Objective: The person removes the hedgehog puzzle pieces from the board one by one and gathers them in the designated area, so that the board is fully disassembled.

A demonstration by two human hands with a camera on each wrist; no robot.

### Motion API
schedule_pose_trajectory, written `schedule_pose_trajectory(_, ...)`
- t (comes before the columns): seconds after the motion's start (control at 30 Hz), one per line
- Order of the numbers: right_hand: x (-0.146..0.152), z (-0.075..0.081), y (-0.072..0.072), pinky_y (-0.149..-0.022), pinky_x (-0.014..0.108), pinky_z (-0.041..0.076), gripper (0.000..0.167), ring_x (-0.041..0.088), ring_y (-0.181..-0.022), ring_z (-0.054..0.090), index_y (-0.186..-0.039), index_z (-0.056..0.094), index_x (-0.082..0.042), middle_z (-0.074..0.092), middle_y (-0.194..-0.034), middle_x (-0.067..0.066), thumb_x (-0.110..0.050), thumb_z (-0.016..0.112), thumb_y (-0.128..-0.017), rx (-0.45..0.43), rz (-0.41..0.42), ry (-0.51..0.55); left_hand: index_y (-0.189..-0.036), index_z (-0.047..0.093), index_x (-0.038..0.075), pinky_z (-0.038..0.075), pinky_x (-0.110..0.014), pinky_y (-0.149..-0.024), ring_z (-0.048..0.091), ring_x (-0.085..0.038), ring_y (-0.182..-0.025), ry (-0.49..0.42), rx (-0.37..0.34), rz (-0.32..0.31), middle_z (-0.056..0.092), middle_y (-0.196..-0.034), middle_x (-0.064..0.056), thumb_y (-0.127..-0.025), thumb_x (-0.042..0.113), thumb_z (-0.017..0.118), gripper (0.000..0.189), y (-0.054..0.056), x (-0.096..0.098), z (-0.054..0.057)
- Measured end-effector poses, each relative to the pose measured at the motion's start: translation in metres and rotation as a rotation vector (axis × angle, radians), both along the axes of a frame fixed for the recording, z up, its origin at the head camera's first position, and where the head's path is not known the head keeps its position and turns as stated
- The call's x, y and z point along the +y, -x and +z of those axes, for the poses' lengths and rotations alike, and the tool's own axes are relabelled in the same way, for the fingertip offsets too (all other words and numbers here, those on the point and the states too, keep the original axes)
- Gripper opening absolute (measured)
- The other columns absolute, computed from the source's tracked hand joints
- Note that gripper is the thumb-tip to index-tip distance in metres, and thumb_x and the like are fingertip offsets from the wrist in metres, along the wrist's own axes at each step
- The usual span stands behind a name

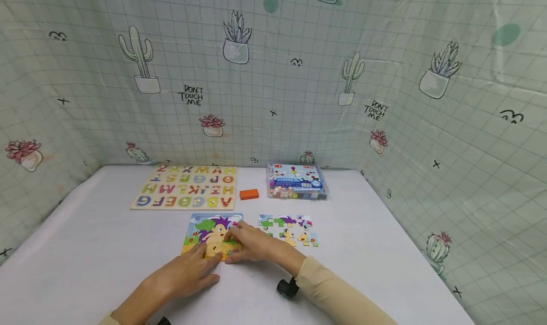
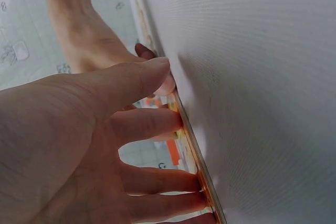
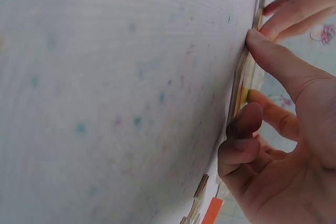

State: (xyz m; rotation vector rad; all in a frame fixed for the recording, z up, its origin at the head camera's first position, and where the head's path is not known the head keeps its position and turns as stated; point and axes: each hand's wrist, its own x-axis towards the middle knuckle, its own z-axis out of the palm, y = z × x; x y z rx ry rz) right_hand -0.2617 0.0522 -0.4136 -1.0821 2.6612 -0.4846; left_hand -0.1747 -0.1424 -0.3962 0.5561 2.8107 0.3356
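Observation:
A hedgehog jigsaw puzzle (image 1: 207, 225) in its tray lies flat near the table's front, its picture largely filled in. My left hand (image 1: 183, 273) rests with straight fingers on the tray's front left part; in the left wrist view the fingertips (image 2: 191, 181) press its edge and the thumb stays off. My right hand (image 1: 252, 242) holds the front right corner, thumb at the front edge and index finger on the picture. In the right wrist view its other fingers (image 3: 241, 148) are curled by the side. Loose jigsaw pieces (image 1: 290, 223) lie to the right.
Behind the puzzle lies a wooden alphabet board (image 1: 183, 208). An orange block (image 1: 249, 194) sits beside it, and a clear plastic box (image 1: 297, 180) of colourful parts stands at the back right. Patterned cloth (image 1: 273, 88) hangs behind the white table (image 1: 363, 258).

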Motion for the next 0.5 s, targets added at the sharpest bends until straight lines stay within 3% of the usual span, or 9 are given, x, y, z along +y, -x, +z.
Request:
schedule_pose_trajectory(0.23, -0.003, -0.001, 0.007, -0.081, 0.018, 0.048, 0.049, 0.005, -0.092, 0.05, -0.119, 0.059, -0.019, 0.055, -0.109, -0.003, -0.044, 0.077, -0.082, -0.089, -0.028, 0.016, -0.138, 0.056, 0.009, 0.033, -0.061, -0.113, 0.037, -0.047, -0.141, -0.003, -0.011, -0.007, 0.041, -0.148, -0.032, -0.094, 0.042, 0.063, 0.056, 0.0, 0.0, 0.001)
schedule_pose_trajectory(0.5, -0.009, 0.003, 0.015, -0.072, 0.017, 0.045, 0.051, 0.008, -0.085, 0.049, -0.114, 0.059, -0.016, 0.054, -0.096, -0.005, -0.039, 0.083, -0.077, -0.157, -0.042, -0.003, -0.137, 0.056, 0.005, 0.034, -0.061, -0.112, 0.037, -0.046, -0.141, -0.013, -0.019, -0.019, 0.042, -0.147, -0.032, -0.094, 0.044, 0.062, 0.058, 0.002, -0.002, 0.002)
